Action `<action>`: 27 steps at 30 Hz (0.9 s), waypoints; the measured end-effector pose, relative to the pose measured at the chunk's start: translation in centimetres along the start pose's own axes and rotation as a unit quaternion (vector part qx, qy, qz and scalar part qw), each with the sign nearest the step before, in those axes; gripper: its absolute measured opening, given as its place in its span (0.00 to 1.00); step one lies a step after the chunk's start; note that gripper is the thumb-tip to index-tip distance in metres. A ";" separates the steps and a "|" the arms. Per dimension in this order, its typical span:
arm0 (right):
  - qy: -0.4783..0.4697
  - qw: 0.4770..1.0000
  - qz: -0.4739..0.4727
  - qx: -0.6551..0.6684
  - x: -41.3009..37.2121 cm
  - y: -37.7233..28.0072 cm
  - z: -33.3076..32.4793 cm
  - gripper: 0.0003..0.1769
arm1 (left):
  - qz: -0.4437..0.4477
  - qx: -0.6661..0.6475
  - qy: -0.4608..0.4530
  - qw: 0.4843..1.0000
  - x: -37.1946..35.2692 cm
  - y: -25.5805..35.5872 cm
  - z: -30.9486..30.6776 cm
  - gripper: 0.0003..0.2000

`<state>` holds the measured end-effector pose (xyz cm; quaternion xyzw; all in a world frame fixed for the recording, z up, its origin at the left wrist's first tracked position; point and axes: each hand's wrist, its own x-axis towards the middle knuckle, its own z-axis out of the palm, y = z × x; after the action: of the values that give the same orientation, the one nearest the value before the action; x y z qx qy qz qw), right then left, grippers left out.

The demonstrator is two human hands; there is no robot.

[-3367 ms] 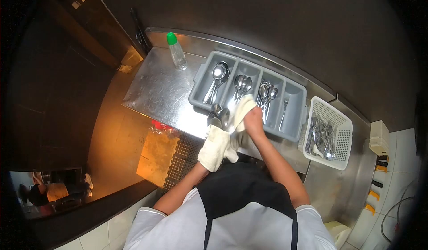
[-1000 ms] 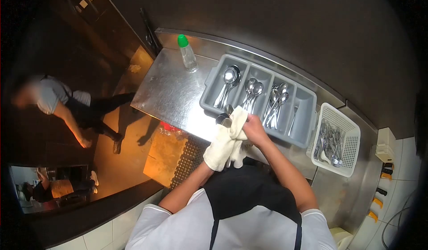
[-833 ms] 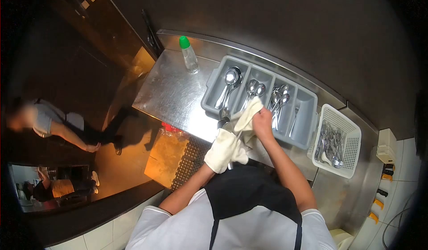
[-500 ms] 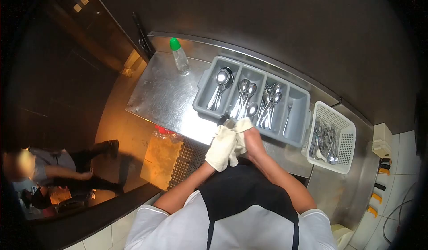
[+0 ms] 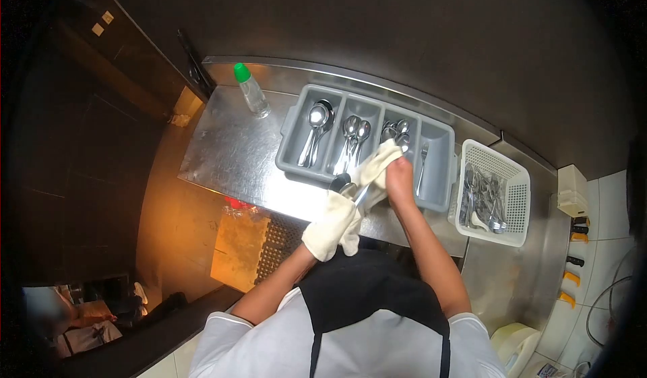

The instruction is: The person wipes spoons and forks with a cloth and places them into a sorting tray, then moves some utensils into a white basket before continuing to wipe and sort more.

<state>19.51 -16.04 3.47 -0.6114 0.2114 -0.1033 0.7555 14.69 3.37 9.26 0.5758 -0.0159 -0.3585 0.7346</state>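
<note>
A white cloth (image 5: pixel 371 170) stretches between my two hands. My left hand (image 5: pixel 330 226), covered by part of the cloth, is closed round what look like large spoons (image 5: pixel 348 189); their bowls stick out at the top and a handle shows between the hands. My right hand (image 5: pixel 399 176) grips the other end of the cloth, over the third section of a grey cutlery tray (image 5: pixel 288 150). In the tray, large round spoons (image 5: pixel 318 116) fill the left section and smaller spoons (image 5: pixel 352 127) the second. More spoons lie partly hidden in the third, and a fork (image 5: pixel 423 159) in the fourth.
A white perforated basket (image 5: pixel 517 206) of mixed cutlery stands right of the tray. On the steel counter (image 5: pixel 226 132) at left is a clear bottle with a green cap (image 5: pixel 252 93). Knives with yellow handles (image 5: pixel 571 279) hang at far right. Another person (image 5: pixel 87 321) is at lower left.
My right hand has moved up and right, drawing the cloth away from my left hand and baring a handle. The other person has shifted lower in view.
</note>
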 end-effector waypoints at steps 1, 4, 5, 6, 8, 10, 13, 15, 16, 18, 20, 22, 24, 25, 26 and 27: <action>0.012 0.999 0.032 0.011 0.5 1.1 -0.6 0.15 | 0.002 -0.026 0.019 0.999 -0.1 -0.8 -0.1 0.13; 0.041 0.989 0.133 0.052 -3.2 1.9 1.8 0.14 | 0.046 0.038 0.033 0.998 0.3 -3.0 -0.8 0.11; 0.012 0.990 0.140 0.012 -5.5 1.4 3.5 0.15 | 0.064 0.059 0.072 0.994 0.4 -3.7 -0.7 0.10; -0.018 0.989 0.147 -0.026 -7.2 0.9 4.6 0.15 | 0.055 0.062 0.103 0.991 0.8 -4.3 -1.0 0.10; -0.061 0.980 0.181 0.047 -7.6 2.0 3.9 0.16 | 0.033 0.073 0.162 0.984 1.5 -4.6 -1.3 0.12; -0.077 0.977 0.184 0.079 -6.4 3.5 2.4 0.16 | -0.026 -0.065 0.147 0.987 1.3 -4.0 -0.7 0.11; -0.047 0.972 0.218 0.077 -3.5 1.1 1.0 0.16 | -0.049 -0.067 0.060 0.995 0.4 -1.3 -0.9 0.12; -0.090 0.974 0.195 0.072 -1.0 0.3 0.3 0.15 | 0.006 -0.015 0.014 1.000 1.1 -3.1 -2.5 0.13; -0.100 0.974 0.189 0.067 -0.5 0.1 0.1 0.15 | 0.035 0.009 -0.006 0.999 1.4 -3.9 -3.3 0.14; -0.122 0.975 0.176 0.058 0.3 0.0 -0.1 0.13 | 0.083 0.061 0.029 0.994 2.0 -6.3 -4.8 0.18; -0.129 0.971 0.189 0.069 0.4 -0.3 0.4 0.11 | 0.090 -0.062 -0.045 0.993 0.3 -3.2 -4.1 0.16; -0.144 0.968 0.191 0.078 1.5 1.2 0.7 0.11 | 0.072 -0.151 -0.116 0.979 0.2 -3.3 -5.0 0.15; -0.185 0.943 0.216 0.172 1.2 -1.1 2.3 0.11 | 0.025 -0.178 -0.016 0.984 -0.9 -2.1 -3.6 0.15; -0.194 0.939 0.246 0.139 0.7 -1.1 2.8 0.12 | 0.016 -0.182 -0.033 0.983 -1.1 -1.0 -3.5 0.15; -0.203 0.934 0.274 0.104 0.3 -1.0 3.3 0.12 | 0.007 -0.186 -0.052 0.981 -1.1 -0.4 -3.6 0.15; -0.237 0.942 0.232 0.054 -0.9 -0.7 3.7 0.13 | 0.056 -0.171 -0.069 0.981 -0.7 -0.9 -4.0 0.15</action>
<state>20.45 -12.61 4.90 -0.5105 0.1563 0.2111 0.8188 15.49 7.01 7.43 0.4141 -0.0369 -0.3530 0.8382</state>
